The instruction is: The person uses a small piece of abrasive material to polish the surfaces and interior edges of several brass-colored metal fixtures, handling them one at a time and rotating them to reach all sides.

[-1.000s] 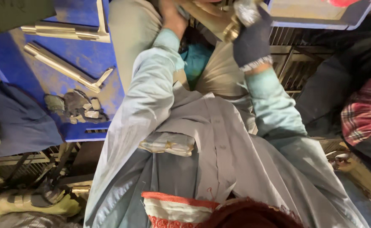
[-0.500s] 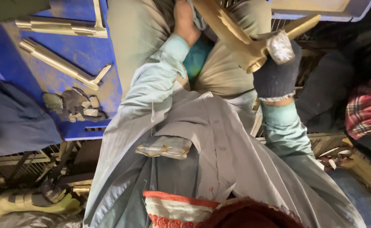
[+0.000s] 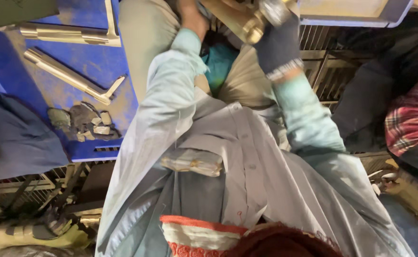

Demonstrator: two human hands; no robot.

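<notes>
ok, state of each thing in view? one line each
left hand: bare, on the brass part, grip hidden
right hand: in a dark glove, closed on the brass part
brass part: held over the lap, tilted
metal rods: lying loose on the blue tray
blue tray: dusty
spare gloves: off, crumpled on the tray

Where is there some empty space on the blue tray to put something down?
The blue tray has a bare patch at its left side, between the lower metal bar and the tray's left edge. The lower right corner is crowded by a crumpled glove.
</notes>
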